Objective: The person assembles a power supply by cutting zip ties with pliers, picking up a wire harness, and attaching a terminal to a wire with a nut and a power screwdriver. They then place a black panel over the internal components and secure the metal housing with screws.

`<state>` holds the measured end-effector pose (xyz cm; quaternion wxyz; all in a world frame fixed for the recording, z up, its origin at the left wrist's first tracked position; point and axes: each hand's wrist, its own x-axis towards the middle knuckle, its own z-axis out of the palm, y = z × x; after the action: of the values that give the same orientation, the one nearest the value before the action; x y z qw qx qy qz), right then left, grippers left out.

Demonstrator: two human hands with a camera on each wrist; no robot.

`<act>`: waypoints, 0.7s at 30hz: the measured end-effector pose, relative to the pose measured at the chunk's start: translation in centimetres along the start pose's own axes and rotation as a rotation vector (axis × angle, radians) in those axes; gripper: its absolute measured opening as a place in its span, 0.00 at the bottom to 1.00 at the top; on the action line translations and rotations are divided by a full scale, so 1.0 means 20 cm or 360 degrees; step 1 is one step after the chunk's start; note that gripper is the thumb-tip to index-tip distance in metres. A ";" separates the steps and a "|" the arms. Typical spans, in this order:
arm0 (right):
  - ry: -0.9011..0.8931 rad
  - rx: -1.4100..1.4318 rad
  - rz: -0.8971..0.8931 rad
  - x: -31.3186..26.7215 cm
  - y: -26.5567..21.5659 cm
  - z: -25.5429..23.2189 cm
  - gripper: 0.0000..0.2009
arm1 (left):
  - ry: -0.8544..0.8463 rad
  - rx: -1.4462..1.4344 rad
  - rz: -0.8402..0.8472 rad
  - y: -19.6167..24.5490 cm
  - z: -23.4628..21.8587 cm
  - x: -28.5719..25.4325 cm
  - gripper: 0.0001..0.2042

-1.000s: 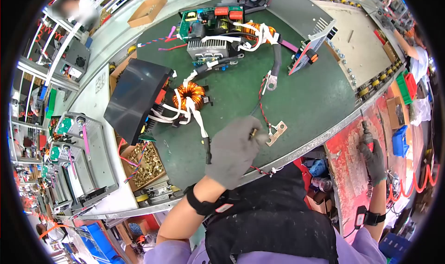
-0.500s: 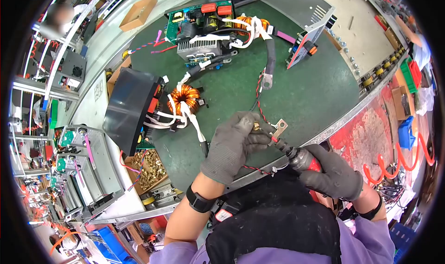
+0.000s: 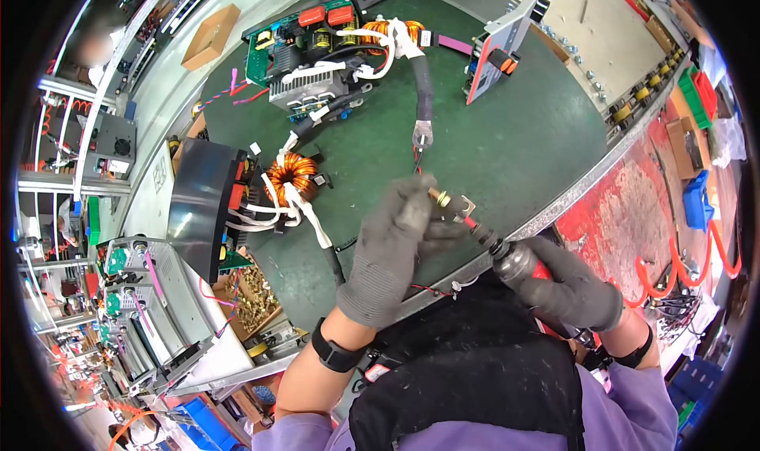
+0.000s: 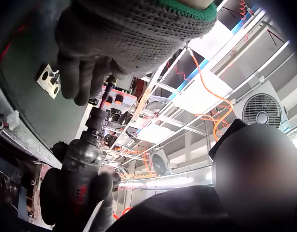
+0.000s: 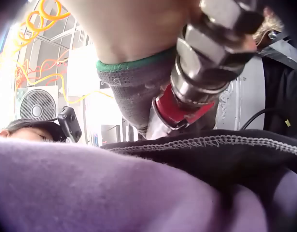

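My gloved left hand (image 3: 388, 249) is over the green mat and pinches a brass-coloured bolt (image 3: 440, 198) between thumb and fingers. The gloved right hand (image 3: 574, 289) grips an air screwdriver (image 3: 516, 266), its bit pointing up and left toward the left hand's fingers. Beside those fingers lies a small metal plate with holes (image 4: 48, 81), partly covered in the head view. Thin red and black wires run from behind the left hand toward a thick black cable's lug (image 3: 423, 134). In the right wrist view the screwdriver's metal hose fitting (image 5: 201, 63) shows close up.
A copper coil (image 3: 291, 178) with white-sleeved leads lies left of the hands, beside a black-cased unit (image 3: 204, 205). Farther back stands a circuit board assembly (image 3: 305, 59). A box of brass bolts (image 3: 255, 296) is at left. The mat's metal edge (image 3: 546, 221) runs along the front.
My right hand has brought the air screwdriver from the red bench at right to beside the left hand. The left hand keeps the bolt, turned to show more. The head view has shifted.
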<state>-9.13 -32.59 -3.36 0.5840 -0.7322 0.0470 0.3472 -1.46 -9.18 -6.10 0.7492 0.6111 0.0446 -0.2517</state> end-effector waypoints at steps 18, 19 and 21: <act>0.0264 0.0352 -0.0215 -0.04 0.07 -0.11 0.26 | 0.0080 0.2148 0.0584 -0.07 0.12 0.09 0.19; 0.0259 0.0354 -0.0215 -0.04 0.07 -0.12 0.26 | 0.0083 0.2150 0.0580 -0.08 0.14 0.10 0.19; 0.0258 0.0395 -0.0233 -0.04 0.08 -0.12 0.26 | 0.0126 0.2381 0.0516 -0.10 0.17 0.12 0.18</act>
<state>-9.32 -35.49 -4.05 0.6880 -0.6816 0.0831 0.2349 -1.10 -13.43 -7.96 0.1615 0.9629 -0.2010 -0.0798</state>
